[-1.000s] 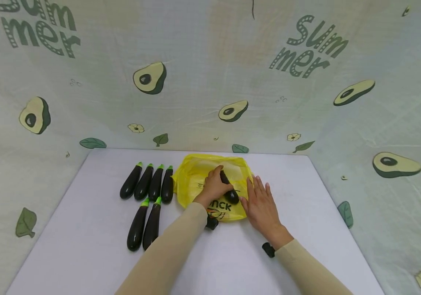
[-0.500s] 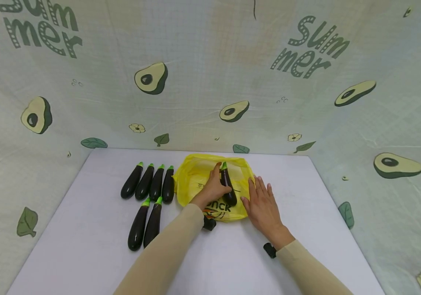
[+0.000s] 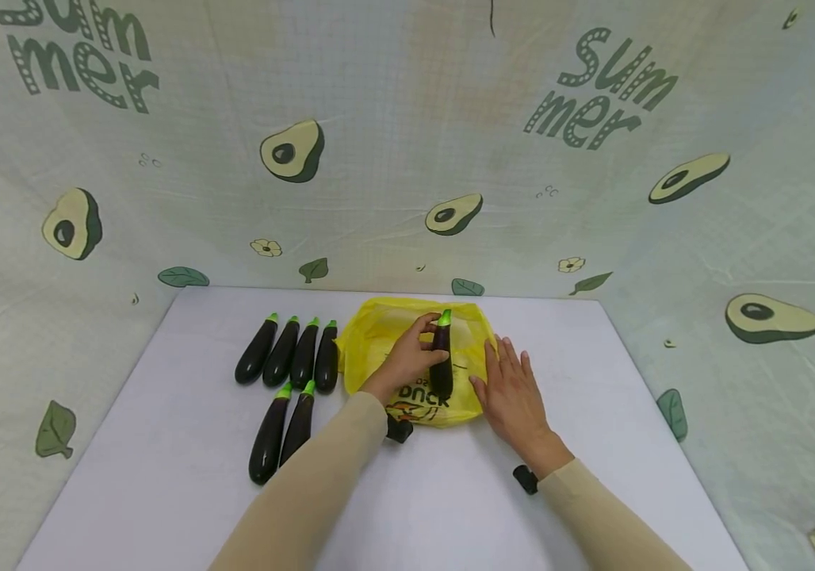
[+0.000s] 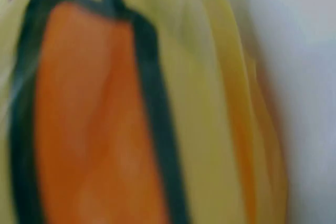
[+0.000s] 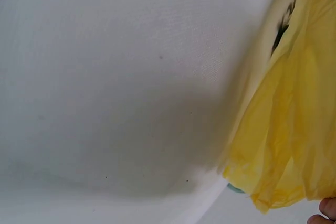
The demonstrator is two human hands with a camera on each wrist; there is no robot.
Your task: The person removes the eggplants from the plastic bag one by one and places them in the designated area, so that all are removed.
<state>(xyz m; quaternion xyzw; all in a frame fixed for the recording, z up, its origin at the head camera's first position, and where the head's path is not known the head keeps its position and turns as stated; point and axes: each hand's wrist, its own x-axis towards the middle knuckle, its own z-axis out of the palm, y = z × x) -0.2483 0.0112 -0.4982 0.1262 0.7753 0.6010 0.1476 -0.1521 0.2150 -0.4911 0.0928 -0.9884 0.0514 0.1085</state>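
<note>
In the head view, my left hand holds a dark eggplant with a green stem end, thumb and fingers at its left side. The eggplant stands nearly upright in the picture, over the wide mouth of a yellow plastic bag. My right hand lies against the bag's right edge, fingers extended. The left wrist view is filled by the bag's blurred orange and black print. In the right wrist view, the bag's folded side hangs at the right, with fingertips near its lower edge.
Left of the bag, several eggplants lie side by side in a row on the white table. Two more eggplants lie in front of them, one partly behind the left sleeve. A printed cloth hangs behind the table.
The eggplant in my left hand has swung from slanting to nearly upright in the picture, its green end coming into sight. My right hand has stayed almost in place at the bag's edge.
</note>
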